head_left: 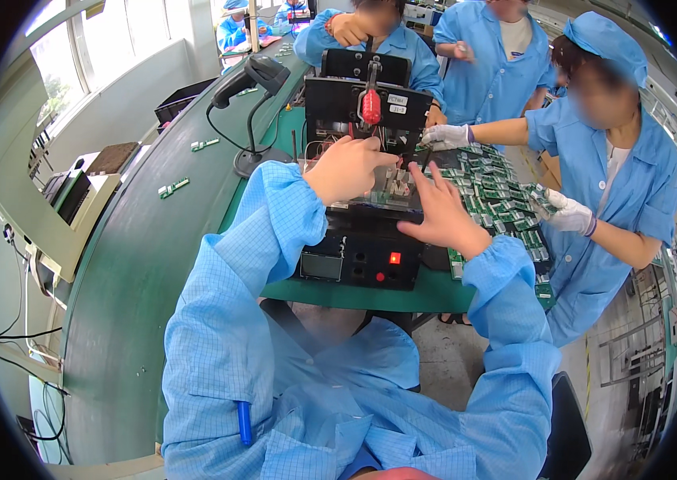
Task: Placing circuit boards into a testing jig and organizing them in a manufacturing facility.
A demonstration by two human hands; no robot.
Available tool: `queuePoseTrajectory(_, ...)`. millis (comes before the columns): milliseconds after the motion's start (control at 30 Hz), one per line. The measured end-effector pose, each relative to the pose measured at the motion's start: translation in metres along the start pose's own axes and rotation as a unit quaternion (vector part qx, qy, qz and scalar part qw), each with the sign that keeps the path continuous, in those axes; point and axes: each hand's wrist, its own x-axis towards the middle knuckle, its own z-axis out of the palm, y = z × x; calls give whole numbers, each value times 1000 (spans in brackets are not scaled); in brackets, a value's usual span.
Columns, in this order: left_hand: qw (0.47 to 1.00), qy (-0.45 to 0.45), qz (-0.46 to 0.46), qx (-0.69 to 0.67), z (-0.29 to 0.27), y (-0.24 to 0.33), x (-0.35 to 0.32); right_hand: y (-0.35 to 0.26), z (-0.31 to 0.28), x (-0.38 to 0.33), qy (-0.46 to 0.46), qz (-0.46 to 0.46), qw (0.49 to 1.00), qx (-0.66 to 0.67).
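Observation:
In front of me stands a black test fixture (pixel 362 248) with its lid raised and a red-handled toggle clamp (pixel 371 106) on that lid. My left hand (pixel 350 170) reaches into it from the left, index finger stretched toward the fixture's middle; its lower fingers are partly hidden. My right hand (pixel 444 210) has its fingers spread, with the fingertips at the fixture's right side and the thumb near its front edge. Between both hands lies a clear, metallic part of the fixture bed (pixel 393 190); whether a board sits in it I cannot make out.
Many small green circuit boards (pixel 498 200) cover the table's right side. A co-worker's white-gloved hand (pixel 569 213) holds some there; another glove (pixel 446 137) is beside the fixture. A barcode scanner (pixel 252 80) stands left. Two loose boards lie on the green conveyor belt (pixel 130 264).

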Motion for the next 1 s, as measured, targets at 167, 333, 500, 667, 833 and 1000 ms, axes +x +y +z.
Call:
queuePoseTrajectory(167,997,-51,27,44,0,4,-1,-2,-16,17,110,-21,994,4)
queuePoseTrajectory(333,997,-33,42,60,3,7,7,-21,18,10,-36,-47,998,5)
queuePoseTrajectory(500,994,-86,-18,58,1,12,14,-21,28,10,18,-89,996,-8)
queuePoseTrajectory(667,993,-110,-27,44,-2,18,13,-21,15,12,35,-63,997,-32)
queuePoseTrajectory(833,996,-71,-37,37,1,13,15,-15,15,16,43,-67,996,-28)
queuePoseTrajectory(1000,995,-85,-58,6,0,15,14,-22,21,7,3,-45,999,1)
